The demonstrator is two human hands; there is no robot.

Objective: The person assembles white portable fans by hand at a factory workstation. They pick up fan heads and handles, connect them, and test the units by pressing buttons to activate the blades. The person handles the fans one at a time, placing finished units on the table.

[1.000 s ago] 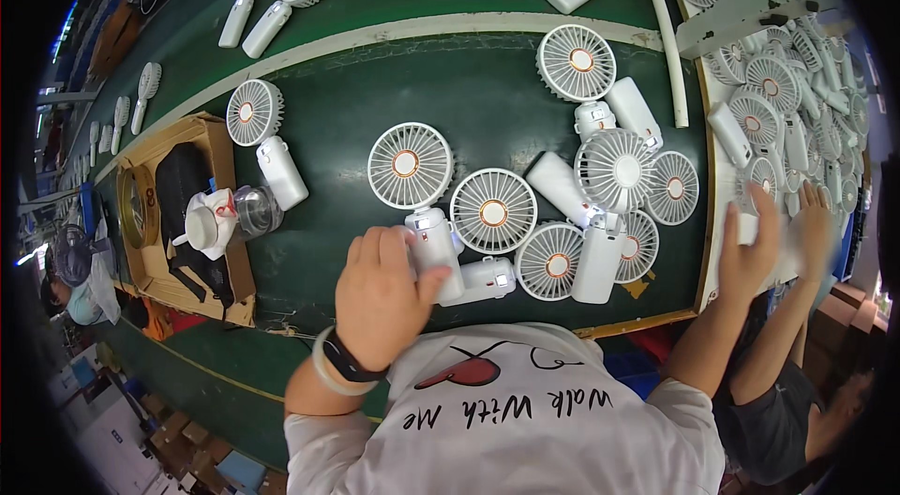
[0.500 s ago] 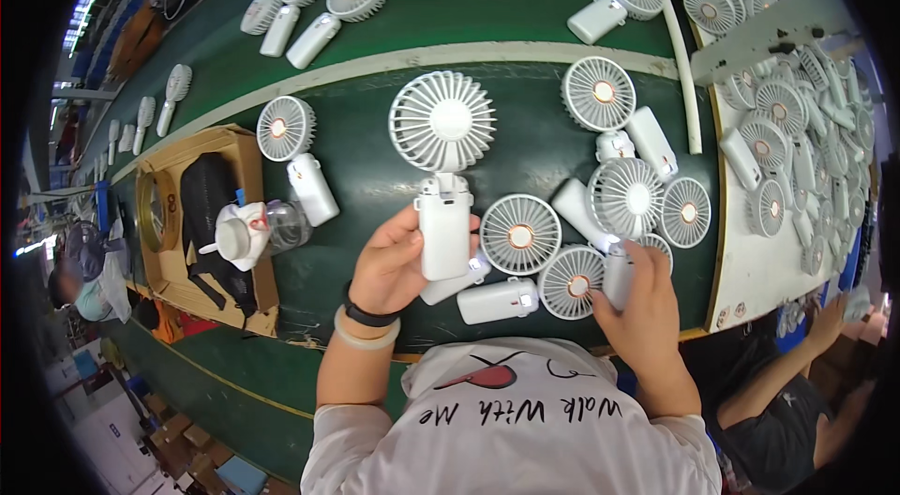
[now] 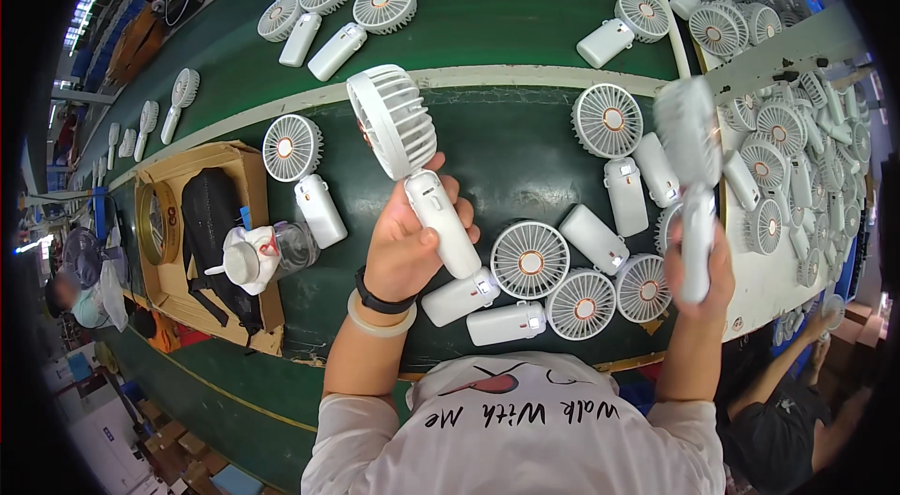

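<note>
My left hand (image 3: 410,242) grips a white handheld fan (image 3: 443,225) by its handle. The fan's round head is up and turned partly to the side. My right hand (image 3: 705,275) is closed round the handle of another white handheld fan (image 3: 697,232), whose head is blurred by motion near the white tray's edge. Between my hands, several similar fans lie on the dark green table, among them one with its grille up (image 3: 530,260) and a copper-coloured centre. A fan (image 3: 607,122) with its handle folded down lies farther back.
At left a cardboard tray (image 3: 267,307) holds a black pouch (image 3: 217,232); a clear jar (image 3: 295,247) and a white bottle stand beside it. Fans ride the green belt (image 3: 487,12) behind. Many fans fill the white-surfaced table (image 3: 750,298) at right, where another person's arm (image 3: 792,359) shows.
My right hand has lifted a fan from the near-right cluster and moved it right and up. The fan in my left hand has turned from facing away to partly sideways.
</note>
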